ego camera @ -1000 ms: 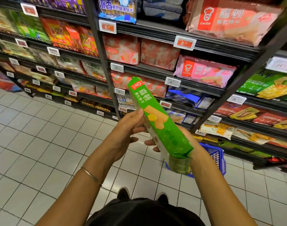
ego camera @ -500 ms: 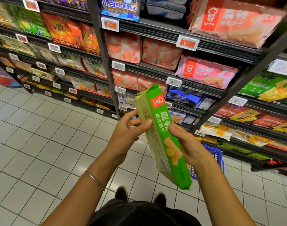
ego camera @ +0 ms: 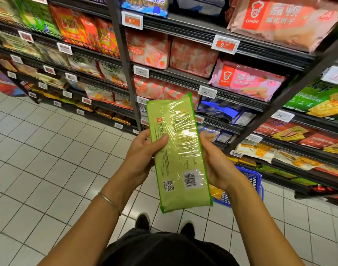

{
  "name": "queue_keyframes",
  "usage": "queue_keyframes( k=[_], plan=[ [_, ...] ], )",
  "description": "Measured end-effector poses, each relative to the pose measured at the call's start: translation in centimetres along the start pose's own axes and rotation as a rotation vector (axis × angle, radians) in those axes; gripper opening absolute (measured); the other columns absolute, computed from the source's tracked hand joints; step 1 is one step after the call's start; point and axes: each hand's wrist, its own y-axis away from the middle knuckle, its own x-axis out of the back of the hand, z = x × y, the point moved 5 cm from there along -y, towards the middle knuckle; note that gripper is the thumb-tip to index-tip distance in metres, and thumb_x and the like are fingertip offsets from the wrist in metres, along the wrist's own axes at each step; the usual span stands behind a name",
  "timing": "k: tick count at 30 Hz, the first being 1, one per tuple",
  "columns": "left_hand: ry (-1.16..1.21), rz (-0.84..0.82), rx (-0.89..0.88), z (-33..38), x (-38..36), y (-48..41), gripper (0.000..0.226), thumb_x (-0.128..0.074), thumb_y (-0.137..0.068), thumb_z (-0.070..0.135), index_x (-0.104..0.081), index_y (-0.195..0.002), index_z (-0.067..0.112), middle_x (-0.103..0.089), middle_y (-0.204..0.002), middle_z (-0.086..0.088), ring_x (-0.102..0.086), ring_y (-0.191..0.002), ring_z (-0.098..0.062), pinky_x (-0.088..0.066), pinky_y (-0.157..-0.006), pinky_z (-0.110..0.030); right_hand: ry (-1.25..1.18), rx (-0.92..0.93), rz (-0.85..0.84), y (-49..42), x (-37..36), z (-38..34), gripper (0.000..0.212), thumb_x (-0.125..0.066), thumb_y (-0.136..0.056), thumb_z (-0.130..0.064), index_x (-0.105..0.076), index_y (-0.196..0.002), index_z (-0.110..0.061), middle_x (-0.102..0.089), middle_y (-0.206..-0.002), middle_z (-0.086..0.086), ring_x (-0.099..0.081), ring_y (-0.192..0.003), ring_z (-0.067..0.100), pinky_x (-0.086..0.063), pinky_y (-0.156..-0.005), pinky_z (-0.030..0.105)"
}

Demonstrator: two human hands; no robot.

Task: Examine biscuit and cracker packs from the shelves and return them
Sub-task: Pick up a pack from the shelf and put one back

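Long green biscuit pack point(ego camera: 178, 152), back face up: pale panel of fine print, barcode and QR code near lower end, glossy wrap. Left hand point(ego camera: 143, 150) grips its left edge, thumb curled over the face; right hand point(ego camera: 215, 162) clamps the right edge, fingers behind.

- I see the green biscuit pack point(ego camera: 178, 154) held lengthwise, its back facing me, with a barcode and QR code near its lower end.
- The left hand point(ego camera: 143, 150) grips its left edge, thumb on the print; the right hand point(ego camera: 216, 162) holds the right edge.
- Stocked shelves point(ego camera: 183, 77) stand behind, and a blue basket point(ego camera: 254, 181) sits on the tiled floor point(ego camera: 49, 150).
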Motion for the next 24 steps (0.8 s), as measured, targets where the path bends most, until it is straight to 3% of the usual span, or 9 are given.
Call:
queue_keyframes(
  k=[3,5,7,10,14,18,24],
  plan=[
    [-0.010,0.017,-0.071,0.8,0.1,-0.1,0.047,-0.073,-0.092,0.014,-0.056,-0.135,0.008,-0.076,-0.121,-0.012,-0.076,-0.103,-0.029,-0.065,-0.079,-0.042,-0.044,0.057,-0.040,0.3,0.6,-0.1,0.057,-0.066,-0.092,-0.057,-0.067,-0.136,-0.020,-0.064,-0.141,0.015,-0.061,-0.131,0.035,-0.044,-0.114,0.056],
    [-0.035,0.022,-0.120,1.3,0.1,-0.2,0.045,-0.074,-0.093,0.010,-0.057,-0.134,0.007,-0.078,-0.116,-0.009,-0.077,-0.101,-0.028,-0.064,-0.073,-0.037,0.053,0.074,-0.066,0.5,0.7,-0.3,0.063,-0.080,-0.086,-0.040,-0.062,-0.139,-0.012,-0.065,-0.140,0.016,-0.061,-0.130,0.037,-0.044,-0.114,0.057],
    [-0.053,-0.002,-0.156,1.4,0.0,-0.3,0.046,-0.075,-0.092,0.010,-0.057,-0.134,0.007,-0.077,-0.119,-0.010,-0.075,-0.107,-0.032,-0.065,-0.078,-0.040,0.164,0.100,-0.053,0.7,0.9,-0.4,0.061,-0.077,-0.085,-0.021,-0.055,-0.141,-0.010,-0.069,-0.135,0.013,-0.065,-0.126,0.035,-0.043,-0.114,0.059],
    [-0.047,-0.067,-0.201,1.5,-0.3,-0.3,0.057,-0.078,-0.083,0.012,-0.056,-0.136,0.010,-0.075,-0.124,-0.012,-0.073,-0.113,-0.032,-0.063,-0.089,-0.046,0.251,0.150,-0.016,0.8,1.3,-0.7,0.060,-0.075,-0.085,-0.010,-0.053,-0.141,-0.013,-0.071,-0.132,0.011,-0.066,-0.124,0.033,-0.044,-0.113,0.059],
    [-0.063,-0.131,-0.235,1.4,-0.5,-0.3,0.064,-0.081,-0.075,0.007,-0.057,-0.134,0.016,-0.077,-0.122,-0.009,-0.074,-0.114,-0.028,-0.063,-0.085,-0.037,0.249,0.198,0.026,0.8,2.0,-0.8,0.059,-0.070,-0.087,0.012,-0.054,-0.138,-0.012,-0.071,-0.131,0.014,-0.066,-0.123,0.036,-0.045,-0.110,0.066],
    [-0.073,-0.147,-0.250,1.1,-0.7,-0.3,0.062,-0.079,-0.080,-0.002,-0.056,-0.135,0.013,-0.077,-0.121,-0.008,-0.073,-0.114,-0.026,-0.062,-0.085,-0.034,0.235,0.217,0.032,0.9,2.2,-0.9,0.064,-0.076,-0.077,0.004,-0.056,-0.136,-0.011,-0.071,-0.130,0.014,-0.067,-0.121,0.036,-0.048,-0.108,0.063],
    [-0.063,-0.140,-0.244,1.5,-0.7,-0.1,0.057,-0.078,-0.081,0.009,-0.058,-0.134,0.014,-0.076,-0.123,-0.009,-0.073,-0.114,-0.027,-0.062,-0.085,-0.036,0.137,0.217,0.043,0.7,2.2,-0.8,0.066,-0.073,-0.073,0.002,-0.055,-0.136,-0.008,-0.072,-0.127,0.018,-0.067,-0.121,0.039,-0.047,-0.109,0.062]
  ],
)
